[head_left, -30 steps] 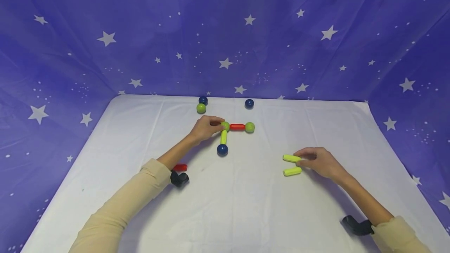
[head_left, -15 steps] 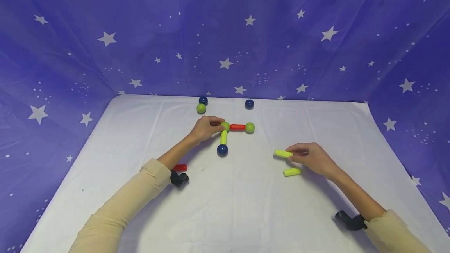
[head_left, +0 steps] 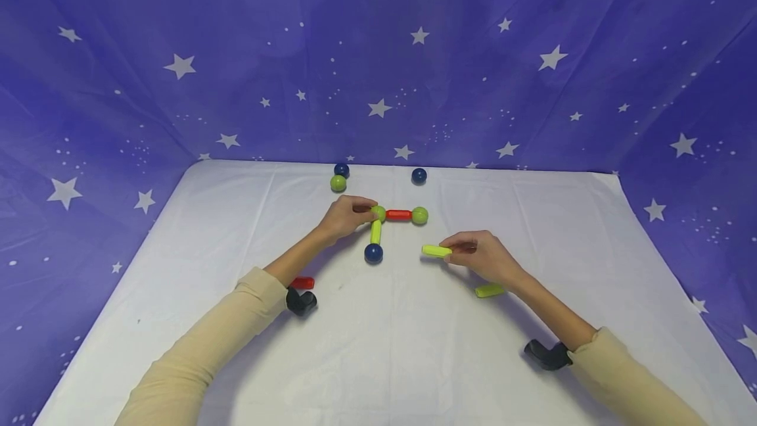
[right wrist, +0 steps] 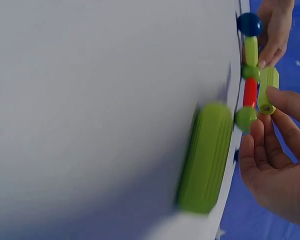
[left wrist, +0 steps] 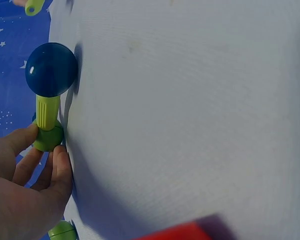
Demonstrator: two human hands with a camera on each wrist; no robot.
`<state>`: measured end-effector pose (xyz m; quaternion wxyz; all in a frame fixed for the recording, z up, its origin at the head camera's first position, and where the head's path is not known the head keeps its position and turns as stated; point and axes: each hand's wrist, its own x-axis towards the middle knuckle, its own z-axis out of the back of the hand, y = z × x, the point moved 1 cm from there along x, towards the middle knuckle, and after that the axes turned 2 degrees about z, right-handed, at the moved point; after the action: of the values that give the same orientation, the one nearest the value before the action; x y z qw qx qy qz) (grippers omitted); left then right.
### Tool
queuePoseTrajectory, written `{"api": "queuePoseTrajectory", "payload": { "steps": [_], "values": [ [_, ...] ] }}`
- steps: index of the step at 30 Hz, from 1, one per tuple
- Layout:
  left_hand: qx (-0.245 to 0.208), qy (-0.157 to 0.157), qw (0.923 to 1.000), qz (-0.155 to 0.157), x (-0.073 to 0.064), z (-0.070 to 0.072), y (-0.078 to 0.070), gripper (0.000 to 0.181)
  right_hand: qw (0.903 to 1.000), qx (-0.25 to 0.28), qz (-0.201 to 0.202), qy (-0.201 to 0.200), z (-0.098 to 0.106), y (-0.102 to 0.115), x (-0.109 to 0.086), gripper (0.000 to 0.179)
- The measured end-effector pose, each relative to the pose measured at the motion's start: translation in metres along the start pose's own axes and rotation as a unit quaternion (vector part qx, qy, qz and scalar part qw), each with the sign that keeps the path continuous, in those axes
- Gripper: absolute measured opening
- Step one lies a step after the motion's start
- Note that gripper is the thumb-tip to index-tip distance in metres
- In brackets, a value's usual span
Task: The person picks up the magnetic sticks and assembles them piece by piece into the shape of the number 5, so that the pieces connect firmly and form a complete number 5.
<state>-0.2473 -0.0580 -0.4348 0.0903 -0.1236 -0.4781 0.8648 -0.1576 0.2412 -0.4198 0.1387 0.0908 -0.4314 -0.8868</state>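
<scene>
My left hand (head_left: pixel 344 221) pinches a green ball (left wrist: pixel 49 139) at the corner of an L-shaped build. From that ball a red rod (head_left: pixel 399 214) runs right to another green ball (head_left: pixel 420 215). A yellow-green rod (left wrist: pixel 48 112) runs toward the person and ends in a dark blue ball (head_left: pixel 374 253). Between thumb and fingers, my right hand (head_left: pixel 481 256) holds a loose yellow-green rod (head_left: pixel 435 251) by its right end, to the right of the blue ball and apart from the build. A second loose yellow-green rod (head_left: pixel 489 290) lies under the right forearm.
Behind the build, a blue ball (head_left: pixel 342 170) and a green ball (head_left: pixel 338 183) sit close together, with another blue ball (head_left: pixel 418 176) to their right. A red rod (head_left: pixel 303 283) lies by the left wrist, partly hidden. A starry purple cloth (head_left: pixel 378 71) stands behind the table.
The right hand has lifted one yellow-green rod from beside the other and carried it left toward the build. The left hand and the build have stayed in place.
</scene>
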Motion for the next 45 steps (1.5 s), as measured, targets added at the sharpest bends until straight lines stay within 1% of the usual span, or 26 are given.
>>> {"api": "queuePoseTrajectory", "payload": {
  "steps": [5, 15, 20, 33, 45],
  "values": [
    [0.001, -0.001, 1.0000, 0.001, 0.000, -0.001, 0.000, 0.034, 0.9998, 0.014, 0.013, 0.008, -0.014, 0.010, 0.008, 0.025],
    [0.010, 0.001, 0.9999, -0.005, 0.000, 0.000, 0.001, 0.034, 0.9998, 0.014, -0.003, 0.016, -0.036, 0.023, 0.022, 0.023],
    [0.010, 0.000, 0.9999, -0.004, 0.001, 0.000, 0.001, 0.034, 0.9993, 0.015, -0.022, 0.027, -0.044, 0.026, 0.027, 0.022],
    [0.012, -0.001, 0.9999, 0.000, 0.000, -0.001, 0.000, 0.034, 0.9981, 0.015, -0.050, 0.031, -0.051, 0.026, 0.031, 0.020],
    [0.008, 0.002, 1.0000, -0.004, 0.000, 0.000, -0.001, 0.034, 0.9986, 0.023, -0.033, 0.035, -0.054, 0.027, 0.034, 0.021]
  ]
}}
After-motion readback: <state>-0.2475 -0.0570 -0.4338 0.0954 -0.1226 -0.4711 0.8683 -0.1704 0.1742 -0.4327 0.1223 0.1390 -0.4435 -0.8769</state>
